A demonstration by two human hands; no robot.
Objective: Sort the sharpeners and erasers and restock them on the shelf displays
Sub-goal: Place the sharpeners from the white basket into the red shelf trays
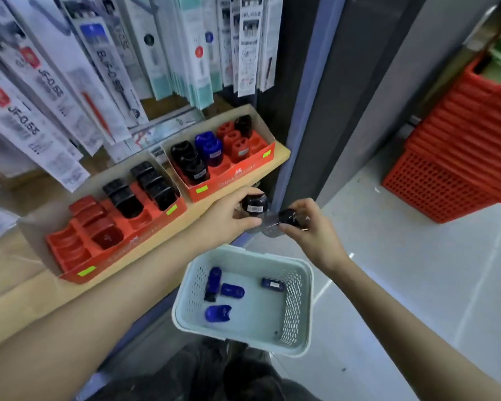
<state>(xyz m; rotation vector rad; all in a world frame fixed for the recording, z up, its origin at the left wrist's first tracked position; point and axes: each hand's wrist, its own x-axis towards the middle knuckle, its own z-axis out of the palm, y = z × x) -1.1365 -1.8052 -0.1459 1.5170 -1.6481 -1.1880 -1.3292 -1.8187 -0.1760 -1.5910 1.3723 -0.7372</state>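
With my left hand [232, 218] gripping one black sharpener [254, 204] and my right hand [307, 227] pinching another [289, 217], either could slip into the basket [298, 270] of blue ones.

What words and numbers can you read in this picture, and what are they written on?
"JF-0.5S" on a hanging refill pack at the left.
"JF-0.5S" on the next refill pack.
"BLN-0.5", partly blurred, on a third pack.
"FABER-CASTELL", faint, on the front of the right red display tray.
The white sticker on the black sharpener in the left hand is too small to read.
The other hanging packs are too blurred.
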